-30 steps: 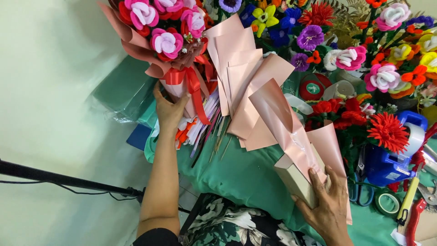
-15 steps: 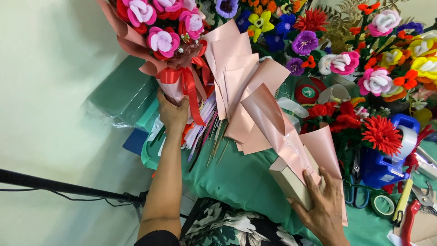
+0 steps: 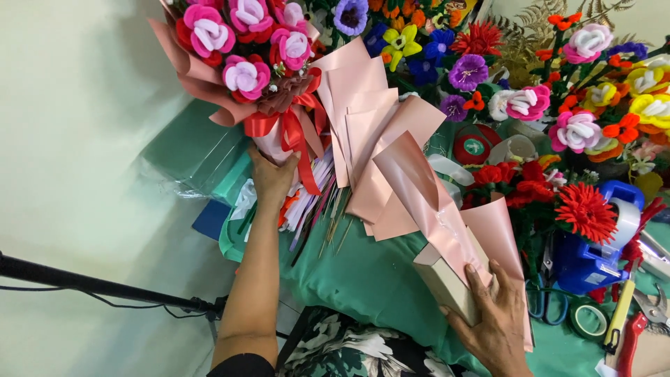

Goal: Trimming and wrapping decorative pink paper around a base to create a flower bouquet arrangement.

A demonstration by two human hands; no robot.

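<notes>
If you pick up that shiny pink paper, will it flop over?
Probably a bit. The pink paper under the right hand curls and bends, so it looks thin and floppy. Its glossy shine suggests it may be slippery. It is likely very light.

Pale green wall [image 3: 77,105], green-draped table [image 3: 363,272]

Open green cloth on the desk [image 3: 363,272] between the two forearms, only free lane, entry from the near edge. Far side blocked by fanned pink wrapping sheets [image 3: 363,119] and a wall of handmade flowers [image 3: 530,105]. Right side crowded: blue tape dispenser [image 3: 593,244], scissors [image 3: 544,304], pliers [image 3: 645,314], tape roll [image 3: 590,320]. Left: loose stems and wires [image 3: 321,216], then the desk edge and a black stand bar [image 3: 91,283] below it.
</notes>
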